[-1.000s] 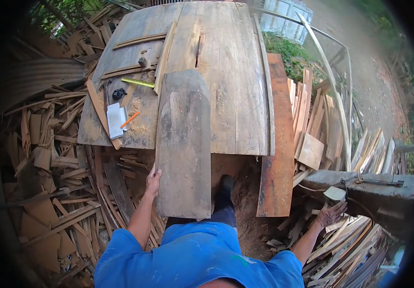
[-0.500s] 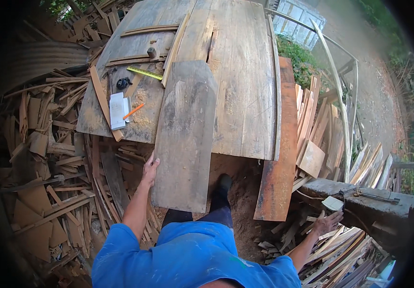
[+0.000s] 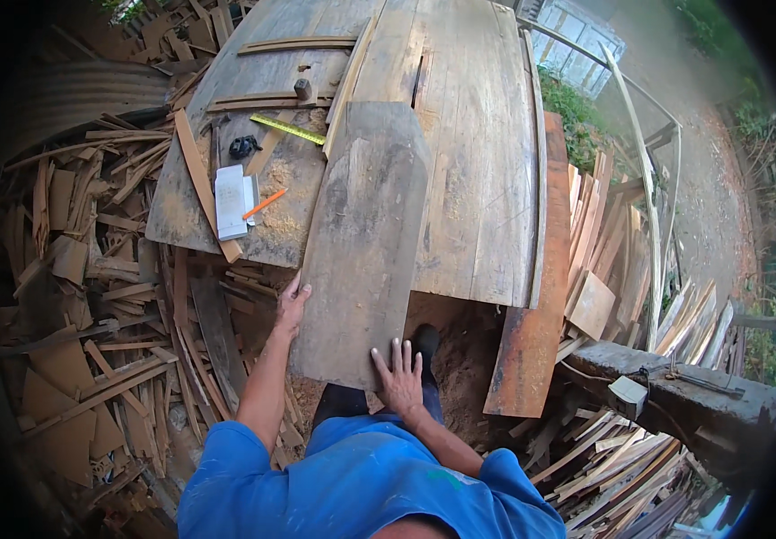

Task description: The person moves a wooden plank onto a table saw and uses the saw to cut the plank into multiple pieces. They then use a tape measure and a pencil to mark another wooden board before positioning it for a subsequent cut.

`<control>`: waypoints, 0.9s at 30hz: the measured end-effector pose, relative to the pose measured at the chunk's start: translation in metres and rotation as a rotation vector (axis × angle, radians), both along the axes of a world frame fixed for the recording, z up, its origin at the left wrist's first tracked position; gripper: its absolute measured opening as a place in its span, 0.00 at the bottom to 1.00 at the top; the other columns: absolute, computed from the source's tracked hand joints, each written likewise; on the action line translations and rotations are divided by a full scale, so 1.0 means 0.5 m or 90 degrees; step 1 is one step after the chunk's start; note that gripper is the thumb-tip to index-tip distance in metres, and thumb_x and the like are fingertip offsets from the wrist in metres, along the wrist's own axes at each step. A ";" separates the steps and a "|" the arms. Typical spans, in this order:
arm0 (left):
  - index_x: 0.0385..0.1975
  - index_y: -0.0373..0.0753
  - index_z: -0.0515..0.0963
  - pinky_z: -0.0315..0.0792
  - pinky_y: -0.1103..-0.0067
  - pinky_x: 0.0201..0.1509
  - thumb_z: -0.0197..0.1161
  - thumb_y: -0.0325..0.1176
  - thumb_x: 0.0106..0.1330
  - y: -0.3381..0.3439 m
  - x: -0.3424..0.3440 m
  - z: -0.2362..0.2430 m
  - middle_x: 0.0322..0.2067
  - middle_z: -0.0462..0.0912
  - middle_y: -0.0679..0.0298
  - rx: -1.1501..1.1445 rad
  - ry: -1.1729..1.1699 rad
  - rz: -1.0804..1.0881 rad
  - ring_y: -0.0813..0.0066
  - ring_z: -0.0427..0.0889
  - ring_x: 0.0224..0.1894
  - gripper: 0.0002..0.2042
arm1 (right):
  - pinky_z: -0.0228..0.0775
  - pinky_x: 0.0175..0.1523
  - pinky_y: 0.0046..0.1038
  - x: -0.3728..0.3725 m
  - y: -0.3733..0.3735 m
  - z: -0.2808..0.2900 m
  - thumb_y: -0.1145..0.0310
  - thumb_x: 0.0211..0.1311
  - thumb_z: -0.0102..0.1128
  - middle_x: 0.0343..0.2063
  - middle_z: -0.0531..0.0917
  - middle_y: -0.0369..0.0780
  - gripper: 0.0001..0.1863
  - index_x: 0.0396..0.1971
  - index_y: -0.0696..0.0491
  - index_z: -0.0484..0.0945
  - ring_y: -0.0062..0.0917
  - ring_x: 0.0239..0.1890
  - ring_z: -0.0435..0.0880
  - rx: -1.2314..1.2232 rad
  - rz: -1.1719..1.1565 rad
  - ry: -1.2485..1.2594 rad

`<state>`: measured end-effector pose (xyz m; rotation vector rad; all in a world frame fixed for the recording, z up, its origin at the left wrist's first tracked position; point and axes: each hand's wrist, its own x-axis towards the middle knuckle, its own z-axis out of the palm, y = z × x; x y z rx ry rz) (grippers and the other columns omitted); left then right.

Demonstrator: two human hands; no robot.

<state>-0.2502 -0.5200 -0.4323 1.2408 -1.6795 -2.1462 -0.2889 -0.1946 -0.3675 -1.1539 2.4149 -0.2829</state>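
Note:
A wide grey wooden board (image 3: 361,242) with angled far corners lies on the workbench (image 3: 478,207), its near end jutting past the bench edge toward me. My left hand (image 3: 292,304) grips the board's left edge, thumb on top and the other fingers hidden along the side. My right hand (image 3: 398,381) rests on the near right corner of the board, fingers spread and pointing away from me. To the left of the board lie an orange pencil (image 3: 265,204), a white box (image 3: 230,203), a yellow measuring tape (image 3: 288,129) and a small black object (image 3: 244,146).
Thin wooden strips (image 3: 293,44) and a dark block (image 3: 302,88) lie on the bench. A reddish plank (image 3: 532,341) leans at its right side. Scrap wood (image 3: 91,296) is heaped at left. A pale switch box (image 3: 627,395) hangs on a concrete ledge (image 3: 702,377) at right.
My right hand has come from the switch box at the right onto the board's near corner. My left hand keeps hold of the left edge. The view has shifted slightly.

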 end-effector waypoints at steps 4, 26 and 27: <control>0.75 0.44 0.58 0.67 0.73 0.67 0.60 0.31 0.72 -0.005 0.000 -0.024 0.62 0.76 0.57 -0.023 0.020 0.032 0.70 0.75 0.61 0.32 | 0.47 0.75 0.55 -0.028 -0.006 0.000 0.66 0.52 0.67 0.74 0.52 0.56 0.47 0.74 0.38 0.58 0.56 0.76 0.51 -0.005 0.047 -0.039; 0.60 0.40 0.64 0.71 0.63 0.57 0.72 0.49 0.61 -0.039 -0.106 -0.027 0.52 0.75 0.48 -0.299 -0.224 0.082 0.56 0.75 0.54 0.34 | 0.49 0.77 0.49 -0.124 -0.066 -0.001 0.71 0.52 0.65 0.73 0.51 0.60 0.45 0.73 0.43 0.59 0.58 0.74 0.54 -0.025 0.057 -0.008; 0.59 0.38 0.64 0.71 0.63 0.57 0.72 0.51 0.60 -0.032 -0.117 -0.016 0.52 0.75 0.48 -0.314 -0.244 0.075 0.54 0.76 0.54 0.35 | 0.49 0.77 0.49 -0.127 -0.061 -0.006 0.71 0.51 0.66 0.73 0.52 0.60 0.46 0.73 0.43 0.59 0.58 0.74 0.54 -0.029 0.051 0.001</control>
